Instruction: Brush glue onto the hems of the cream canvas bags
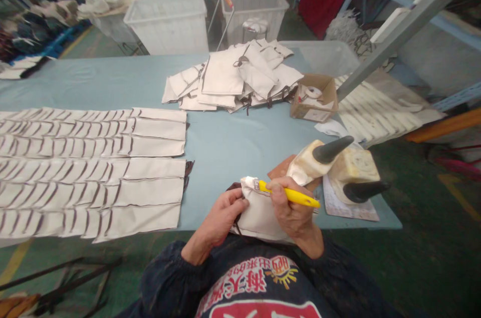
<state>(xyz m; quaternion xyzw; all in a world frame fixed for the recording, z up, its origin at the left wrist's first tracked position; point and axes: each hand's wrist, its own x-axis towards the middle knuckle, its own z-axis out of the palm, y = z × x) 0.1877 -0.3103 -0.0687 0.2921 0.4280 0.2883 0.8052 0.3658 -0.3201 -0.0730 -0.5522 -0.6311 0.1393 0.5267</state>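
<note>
My right hand [293, 210] is closed around the yellow handle of a paintbrush [300, 196]. The brush's white-coated bristles touch the upper left corner of a cream fabric piece [259, 215] with dark edging. My left hand [225, 210] pinches that piece along its left edge, thumb on top. The fabric lies at the front edge of the table, partly hidden under my right hand. Right of it are two cut-open cream plastic containers with black spouts, one container [306, 160] tilted on a brown board and the other container [355, 170] on a stained sheet.
Overlapping rows of cream pieces [154, 175] cover the left of the blue-green table [233, 145]. A loose pile of similar pieces [225, 75] lies at the back, beside a small cardboard box [315, 100]. A slanted metal post [398, 32] rises at the right. White bins [169, 22] stand behind.
</note>
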